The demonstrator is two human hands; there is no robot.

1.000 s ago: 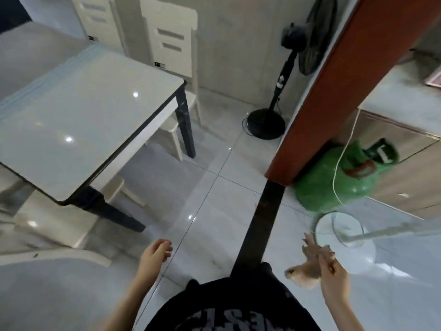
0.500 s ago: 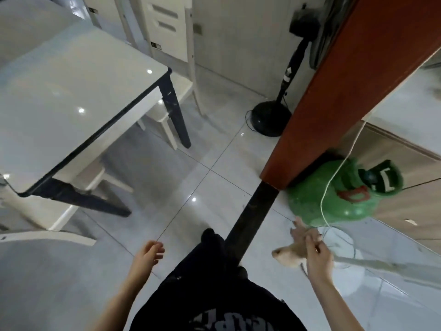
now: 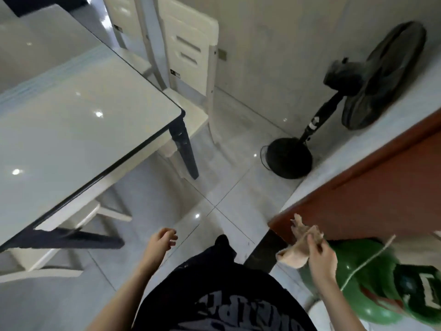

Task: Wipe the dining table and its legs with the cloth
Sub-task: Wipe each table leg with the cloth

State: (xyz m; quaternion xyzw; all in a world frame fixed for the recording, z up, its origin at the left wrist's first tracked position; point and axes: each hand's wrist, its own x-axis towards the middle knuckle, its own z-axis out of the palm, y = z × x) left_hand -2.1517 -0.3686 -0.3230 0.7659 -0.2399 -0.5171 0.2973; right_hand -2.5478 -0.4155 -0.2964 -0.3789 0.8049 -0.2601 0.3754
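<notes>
Ahead-left, dining table (image 3: 71,130), near edge running diagonally, dark leg (image 3: 184,149) at its corner. Low right, cloth (image 3: 296,249) bunched, gripped in right hand (image 3: 321,259), fingers curled round it, well apart from the tabletop. Nearer the table, left hand (image 3: 160,244), loosely curled, empty.

You're in a home's dining area: a glossy worktop (image 3: 71,139) on dark legs (image 3: 183,149), cream slatted chairs (image 3: 188,56) tucked against it, a black pedestal fan (image 3: 333,99) by the wall, pale floor tiles (image 3: 226,187), and a green gas cylinder (image 3: 372,295) beside a wooden partition (image 3: 381,199).
</notes>
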